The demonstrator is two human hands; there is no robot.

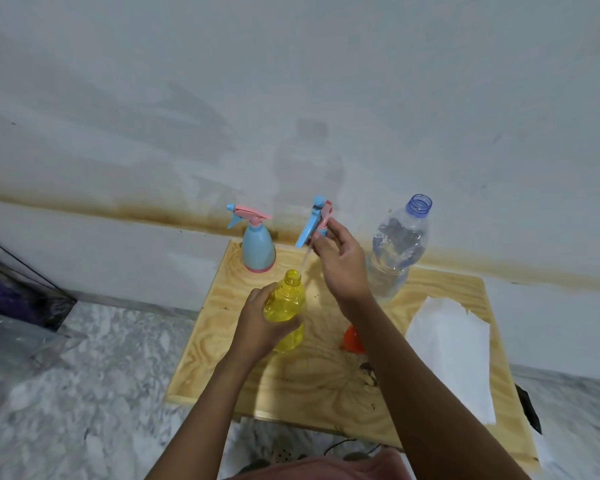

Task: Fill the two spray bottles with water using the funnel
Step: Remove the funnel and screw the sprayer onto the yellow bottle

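My right hand (340,261) is pinching the blue-and-pink plastic trigger spray head (317,220), lifted up above and behind the yellow see-through plastic bottle (286,313). The head's thin clear dip tube (305,258) hangs down slantwise toward that bottle's open mouth. Can't tell if the tip is inside the neck or just beside it.

My left hand (257,323) is wrapped round the yellow bottle's body, holding it on the pale plywood worktop (291,382). Its long axis runs bottom to neck, roughly upright and leaning a bit away from me, mouth pointing up.

Progress-wise I'd say barely started: one bottle uncapped, and I honestly can't make out a water level in it. The small orange plastic funnel (352,337) lies just right of the yellow bottle, half hidden by my forearm and not in any neck. The pale blue opaque spray bottle (257,247) behind the yellow one has its head on. The big clear plastic water bottle (399,251) stands uncapped, back right.
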